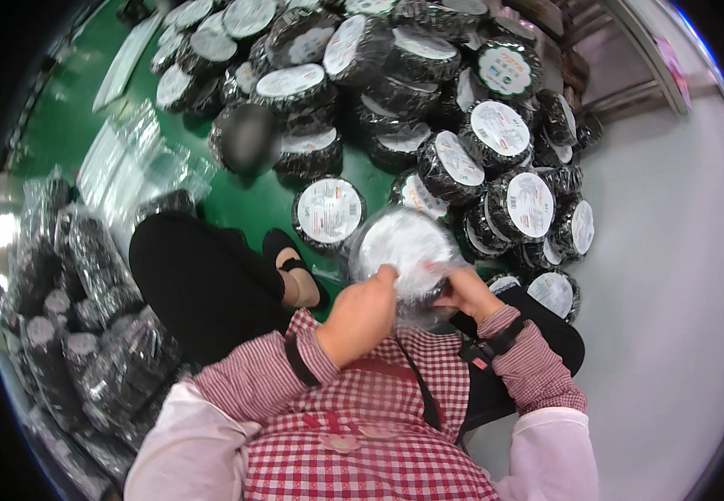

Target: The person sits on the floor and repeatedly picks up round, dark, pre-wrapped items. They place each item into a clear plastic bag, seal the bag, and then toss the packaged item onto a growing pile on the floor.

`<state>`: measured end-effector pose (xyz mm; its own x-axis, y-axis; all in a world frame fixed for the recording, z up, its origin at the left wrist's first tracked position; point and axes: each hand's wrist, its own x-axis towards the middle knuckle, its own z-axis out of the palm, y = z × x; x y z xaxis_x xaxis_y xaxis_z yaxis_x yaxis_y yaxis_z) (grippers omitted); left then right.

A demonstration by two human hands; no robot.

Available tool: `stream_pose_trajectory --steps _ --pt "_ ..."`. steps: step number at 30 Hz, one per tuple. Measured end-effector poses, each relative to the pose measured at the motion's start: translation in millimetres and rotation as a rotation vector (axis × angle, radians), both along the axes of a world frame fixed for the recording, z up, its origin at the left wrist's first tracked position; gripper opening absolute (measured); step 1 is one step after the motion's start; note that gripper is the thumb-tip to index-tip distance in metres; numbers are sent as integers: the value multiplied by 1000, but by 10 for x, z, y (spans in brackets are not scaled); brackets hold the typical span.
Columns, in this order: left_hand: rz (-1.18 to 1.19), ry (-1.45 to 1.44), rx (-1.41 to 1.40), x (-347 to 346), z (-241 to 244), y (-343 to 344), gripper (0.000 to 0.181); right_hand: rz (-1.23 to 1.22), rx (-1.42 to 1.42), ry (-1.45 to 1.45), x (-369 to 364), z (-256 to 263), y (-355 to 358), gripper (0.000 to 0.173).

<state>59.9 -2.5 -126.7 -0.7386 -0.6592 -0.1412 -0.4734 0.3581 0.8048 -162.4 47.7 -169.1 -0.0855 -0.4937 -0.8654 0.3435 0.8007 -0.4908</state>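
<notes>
Both hands hold one round dark package with a white label (pixel 402 247), loosely covered in clear plastic film, above my lap. My left hand (pixel 362 313) grips the film at the package's near left edge, thumb upward. On the other side, my right hand (pixel 469 291) holds the right edge, its fingers partly hidden by film and package. Just beyond lies another round black package (pixel 329 211), its printed white label facing up, on the green floor (pixel 261 200).
A large heap of similar packages (pixel 399 81) spreads ahead and to the right. Flat clear plastic bags (pixel 136 166) lie on the floor at left. Long film-wrapped black bundles (pixel 96 263) are piled beside my left leg. A metal frame (pixel 640 53) stands at the far right.
</notes>
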Motion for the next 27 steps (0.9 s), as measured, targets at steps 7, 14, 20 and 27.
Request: stream_pose_trajectory --steps 7,14,20,27 --pt "-186 794 1358 -101 444 48 27 1078 -209 1215 379 65 -32 74" --pt "-284 474 1327 -47 400 -80 31 1295 -390 1487 532 -346 -257 39" --pt "173 -218 947 730 -440 -963 26 1392 -290 -421 723 1012 -1233 23" --pt "-108 -158 681 544 -927 -698 36 927 -259 539 554 -1794 -2426 123"
